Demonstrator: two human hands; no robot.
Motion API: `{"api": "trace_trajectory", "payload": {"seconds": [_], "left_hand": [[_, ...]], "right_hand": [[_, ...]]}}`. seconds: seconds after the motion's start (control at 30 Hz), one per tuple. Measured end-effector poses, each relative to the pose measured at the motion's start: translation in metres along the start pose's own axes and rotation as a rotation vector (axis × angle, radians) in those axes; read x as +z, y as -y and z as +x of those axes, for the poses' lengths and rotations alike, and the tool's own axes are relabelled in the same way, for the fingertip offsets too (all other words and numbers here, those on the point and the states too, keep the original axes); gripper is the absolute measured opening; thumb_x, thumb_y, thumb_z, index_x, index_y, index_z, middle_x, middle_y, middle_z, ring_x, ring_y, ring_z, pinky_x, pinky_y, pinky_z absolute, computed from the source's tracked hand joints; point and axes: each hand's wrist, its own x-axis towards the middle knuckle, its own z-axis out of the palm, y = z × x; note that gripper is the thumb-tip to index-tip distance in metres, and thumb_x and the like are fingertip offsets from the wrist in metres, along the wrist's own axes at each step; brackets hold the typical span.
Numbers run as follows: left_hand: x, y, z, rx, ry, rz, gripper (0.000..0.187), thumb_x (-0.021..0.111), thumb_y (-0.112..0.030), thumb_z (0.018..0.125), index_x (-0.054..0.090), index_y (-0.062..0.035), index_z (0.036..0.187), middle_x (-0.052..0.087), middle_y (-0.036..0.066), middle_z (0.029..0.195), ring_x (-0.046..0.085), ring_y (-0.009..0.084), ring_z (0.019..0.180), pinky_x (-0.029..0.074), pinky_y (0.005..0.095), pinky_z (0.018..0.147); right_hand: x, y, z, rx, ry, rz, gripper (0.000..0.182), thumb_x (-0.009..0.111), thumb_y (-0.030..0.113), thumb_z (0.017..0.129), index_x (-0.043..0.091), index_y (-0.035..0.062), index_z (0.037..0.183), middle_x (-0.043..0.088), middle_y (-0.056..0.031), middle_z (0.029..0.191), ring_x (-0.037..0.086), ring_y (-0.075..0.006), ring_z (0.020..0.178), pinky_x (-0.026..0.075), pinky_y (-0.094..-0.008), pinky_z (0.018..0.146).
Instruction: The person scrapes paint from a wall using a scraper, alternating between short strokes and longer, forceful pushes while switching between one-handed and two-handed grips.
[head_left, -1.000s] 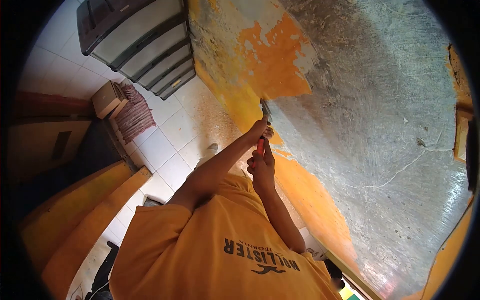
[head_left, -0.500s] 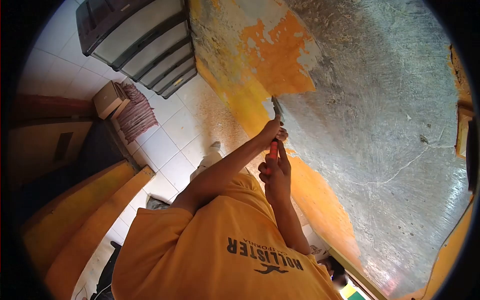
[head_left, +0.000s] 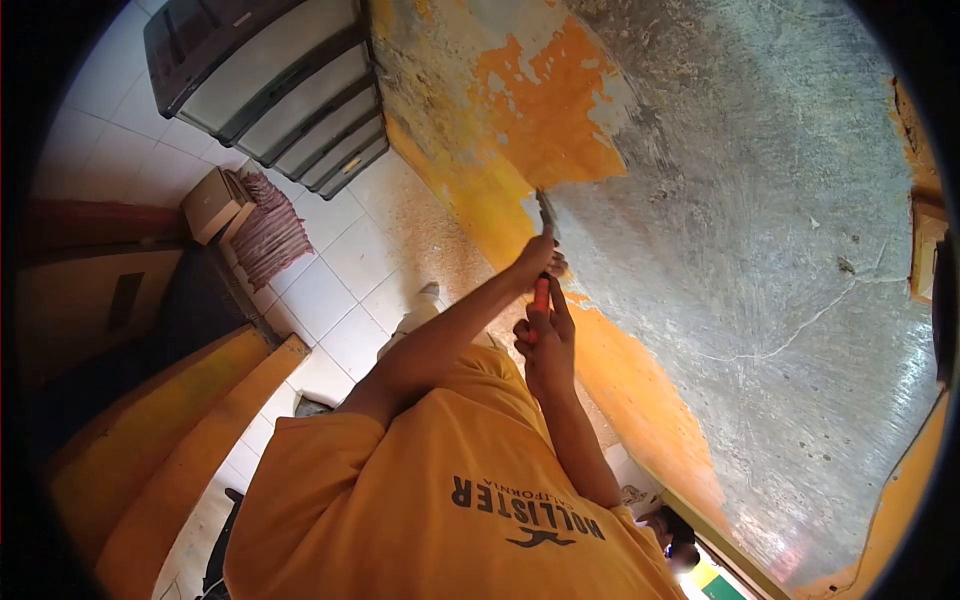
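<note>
A scraper (head_left: 544, 212) with a dark metal blade and a red-orange handle slants up against the wall. Its tip meets the lower edge of an orange paint patch (head_left: 567, 140), beside bare grey wall (head_left: 730, 230). My left hand (head_left: 541, 262) is closed round the scraper's upper part, just below the blade. Behind it, my right hand (head_left: 548, 345) is wrapped round the handle, one finger stretched along it. Yellow paint (head_left: 470, 210) still covers the low strip of wall left of the blade.
A dark-framed drawer unit (head_left: 270, 90) stands against the wall at upper left. On the tiled floor (head_left: 335, 225) lie a cardboard box (head_left: 213, 204), a ribbed reddish mat (head_left: 272, 230) and brown debris (head_left: 430, 215) along the wall. Part of another person (head_left: 675, 540) shows at lower right.
Both hands and the scraper have shifted slightly left and up in the view. The surroundings also moved a little with the camera. Both hands keep their grip.
</note>
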Motion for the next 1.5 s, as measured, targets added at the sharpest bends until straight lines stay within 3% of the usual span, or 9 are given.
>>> {"api": "trace_trajectory", "payload": {"seconds": [0.1, 0.23, 0.47, 0.63, 0.77, 1.0, 1.17, 1.27, 1.5], "left_hand": [[-0.028, -0.007, 0.028, 0.011, -0.088, 0.058, 0.045, 0.043, -0.052, 0.108, 0.036, -0.0083, 0.107, 0.030, 0.001, 0.067, 0.029, 0.0090, 0.050, 0.027, 0.0212, 0.040], [-0.005, 0.003, -0.007, -0.003, 0.116, -0.040, 0.043, 0.042, -0.051, 0.108, 0.035, -0.0084, 0.106, 0.030, 0.000, 0.067, 0.030, 0.0093, 0.050, 0.027, 0.0221, 0.040], [-0.054, 0.000, 0.060, -0.033, -0.042, -0.055, 0.043, 0.040, -0.050, 0.109, 0.038, -0.0078, 0.102, 0.034, 0.003, 0.069, 0.030, 0.0101, 0.049, 0.029, 0.0227, 0.038], [-0.035, 0.006, 0.038, -0.017, 0.036, -0.008, 0.045, 0.040, -0.051, 0.109, 0.040, -0.0063, 0.102, 0.040, 0.008, 0.071, 0.033, 0.0108, 0.049, 0.032, 0.0228, 0.038], [-0.032, -0.002, 0.048, 0.003, -0.070, -0.137, 0.036, 0.050, -0.042, 0.108, 0.038, -0.0100, 0.095, 0.030, -0.001, 0.068, 0.026, 0.0060, 0.047, 0.026, 0.0202, 0.035], [-0.028, -0.009, 0.027, -0.001, 0.112, -0.084, 0.038, 0.038, -0.045, 0.110, 0.035, -0.0088, 0.100, 0.030, -0.001, 0.067, 0.027, 0.0076, 0.048, 0.027, 0.0211, 0.038], [-0.057, -0.019, 0.064, -0.025, 0.009, -0.085, 0.038, 0.036, -0.044, 0.110, 0.035, -0.0080, 0.099, 0.029, -0.001, 0.067, 0.026, 0.0071, 0.048, 0.026, 0.0209, 0.038], [-0.045, -0.019, 0.044, -0.031, -0.010, -0.158, 0.032, 0.051, -0.034, 0.106, 0.037, -0.0072, 0.096, 0.030, 0.000, 0.068, 0.028, 0.0058, 0.047, 0.025, 0.0193, 0.035], [-0.045, -0.020, 0.044, -0.033, 0.009, -0.161, 0.029, 0.046, -0.030, 0.106, 0.034, -0.0086, 0.092, 0.029, 0.000, 0.064, 0.026, 0.0055, 0.044, 0.024, 0.0195, 0.034]], "right_hand": [[0.004, -0.015, 0.021, 0.015, -0.026, -0.019, 0.065, 0.046, 0.007, 0.102, 0.024, 0.0099, 0.162, 0.045, 0.0015, 0.087, 0.043, -0.0060, 0.066, 0.035, -0.0208, 0.054], [0.010, 0.003, -0.012, -0.004, 0.002, 0.025, 0.062, 0.047, 0.009, 0.104, 0.025, 0.0102, 0.162, 0.044, 0.0014, 0.087, 0.044, -0.0061, 0.067, 0.034, -0.0203, 0.053], [-0.003, -0.027, 0.047, 0.056, -0.068, 0.135, 0.070, 0.048, 0.001, 0.100, 0.020, 0.0084, 0.164, 0.045, 0.0004, 0.090, 0.040, -0.0072, 0.061, 0.031, -0.0203, 0.048], [0.006, -0.004, 0.007, 0.030, -0.017, 0.090, 0.071, 0.049, -0.001, 0.099, 0.020, 0.0063, 0.164, 0.050, -0.0014, 0.095, 0.041, -0.0073, 0.061, 0.033, -0.0208, 0.050], [-0.005, -0.011, 0.041, 0.033, -0.045, -0.005, 0.063, 0.046, 0.003, 0.098, 0.030, 0.0099, 0.159, 0.045, 0.0001, 0.089, 0.046, -0.0076, 0.063, 0.034, -0.0208, 0.051], [0.014, 0.004, 0.021, 0.048, -0.029, 0.099, 0.069, 0.050, 0.000, 0.099, 0.024, 0.0062, 0.162, 0.047, -0.0011, 0.089, 0.043, -0.0091, 0.063, 0.033, -0.0217, 0.050], [0.001, -0.023, 0.058, 0.056, -0.042, 0.100, 0.069, 0.050, -0.001, 0.098, 0.024, 0.0077, 0.162, 0.050, -0.0032, 0.093, 0.042, -0.0091, 0.063, 0.033, -0.0223, 0.049], [0.014, -0.015, 0.050, 0.092, -0.066, 0.135, 0.069, 0.050, -0.001, 0.098, 0.025, 0.0075, 0.162, 0.050, -0.0032, 0.092, 0.042, -0.0093, 0.063, 0.033, -0.0226, 0.049], [0.008, -0.018, 0.058, 0.082, -0.052, 0.149, 0.069, 0.049, -0.002, 0.097, 0.023, 0.0045, 0.161, 0.052, -0.0045, 0.107, 0.042, -0.0087, 0.065, 0.033, -0.0222, 0.049]]}}
